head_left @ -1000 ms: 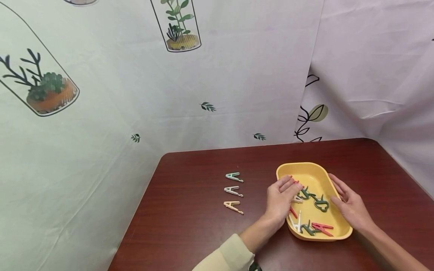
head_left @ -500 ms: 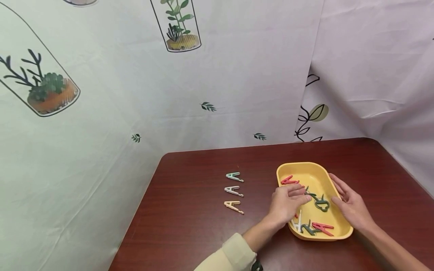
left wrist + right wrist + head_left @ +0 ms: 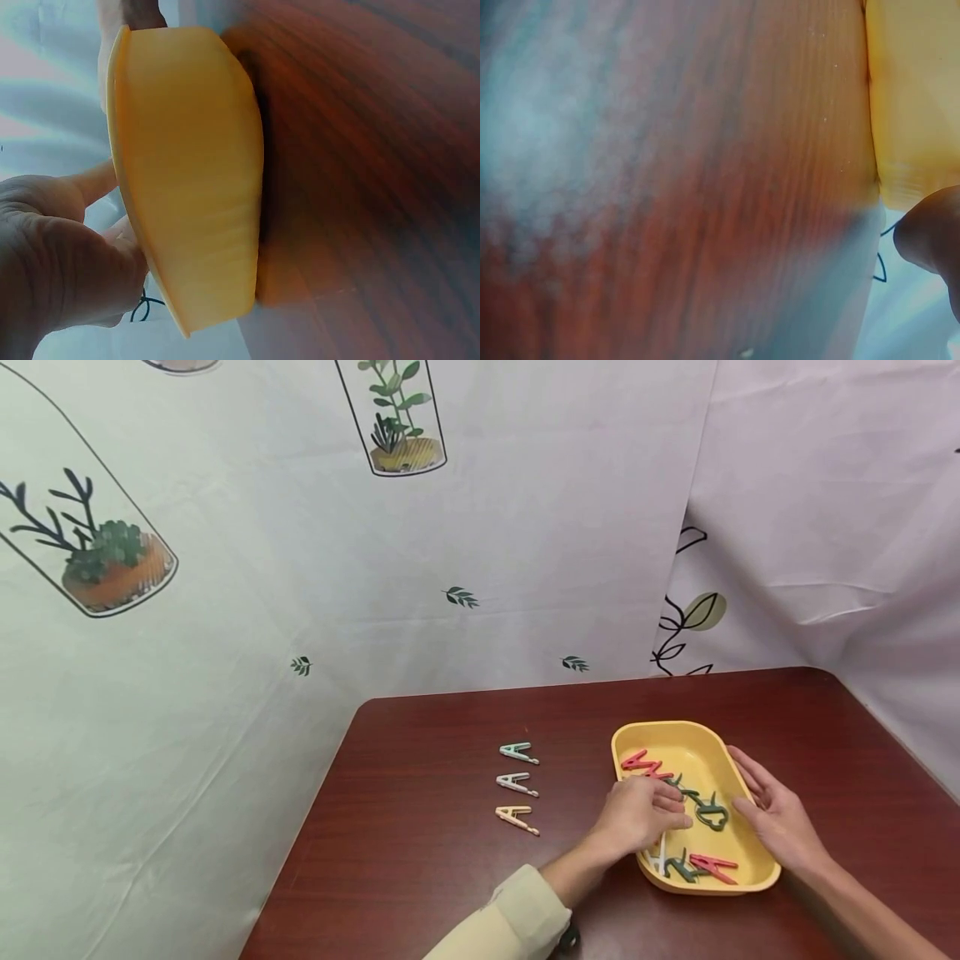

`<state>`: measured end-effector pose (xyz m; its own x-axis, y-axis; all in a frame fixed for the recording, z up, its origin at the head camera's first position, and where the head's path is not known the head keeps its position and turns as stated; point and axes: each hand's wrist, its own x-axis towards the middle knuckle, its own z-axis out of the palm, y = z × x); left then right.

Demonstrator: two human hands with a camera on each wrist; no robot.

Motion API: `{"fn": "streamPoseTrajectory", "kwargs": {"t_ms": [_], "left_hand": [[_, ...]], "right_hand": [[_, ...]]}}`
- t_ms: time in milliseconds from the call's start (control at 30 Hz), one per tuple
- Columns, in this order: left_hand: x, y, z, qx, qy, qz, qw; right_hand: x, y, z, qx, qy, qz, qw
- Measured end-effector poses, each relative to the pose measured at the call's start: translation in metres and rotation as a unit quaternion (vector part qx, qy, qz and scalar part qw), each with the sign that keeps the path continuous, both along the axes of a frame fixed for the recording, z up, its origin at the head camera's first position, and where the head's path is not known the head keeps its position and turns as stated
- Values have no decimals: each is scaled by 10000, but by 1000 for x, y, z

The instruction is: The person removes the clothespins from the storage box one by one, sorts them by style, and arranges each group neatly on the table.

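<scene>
Inside yellow tray [image 3: 688,745], red clips [image 3: 708,862]: head view only

Pale cream left sleeve [image 3: 510,917]

A round-cornered yellow tub [image 3: 690,760] stood nearer the table's [image 3: 420,852] right edge than its left, the right hand [image 3: 776,814] gripping its right rim, the left hand [image 3: 640,812] over its left rim. Inside, two red pegs [image 3: 636,765] lay by the far left corner, two green clips [image 3: 711,811] near the middle, and a white peg [image 3: 663,858], a third green clip [image 3: 681,867] and another red peg [image 3: 705,863] along the near edge. Left of the tub lay a mint peg [image 3: 517,754], a grey-white peg [image 3: 516,785] and a cream peg [image 3: 515,821].
</scene>
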<state>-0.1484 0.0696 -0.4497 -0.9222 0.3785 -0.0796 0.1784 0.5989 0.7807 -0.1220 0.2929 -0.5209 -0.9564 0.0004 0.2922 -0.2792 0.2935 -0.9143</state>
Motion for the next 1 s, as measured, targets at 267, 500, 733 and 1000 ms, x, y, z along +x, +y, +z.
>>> {"fn": "streamPoseTrajectory", "kwargs": {"t_ms": [267, 500, 733, 1000], "left_hand": [[1, 8, 1, -1525, 732, -292, 9852], [2, 13, 0, -2555, 1369, -647, 9549], [3, 14, -4, -3012, 1936, -683, 9312], [9, 21, -9, -3403, 2269, -388, 9117]], "right_hand": [[1, 1, -2, 1, 44, 11, 10000], [1, 0, -3, 54, 60, -37, 10000], [1, -1, -2, 41, 41, -88, 9999], [0, -1, -2, 40, 35, -118, 9999]]}}
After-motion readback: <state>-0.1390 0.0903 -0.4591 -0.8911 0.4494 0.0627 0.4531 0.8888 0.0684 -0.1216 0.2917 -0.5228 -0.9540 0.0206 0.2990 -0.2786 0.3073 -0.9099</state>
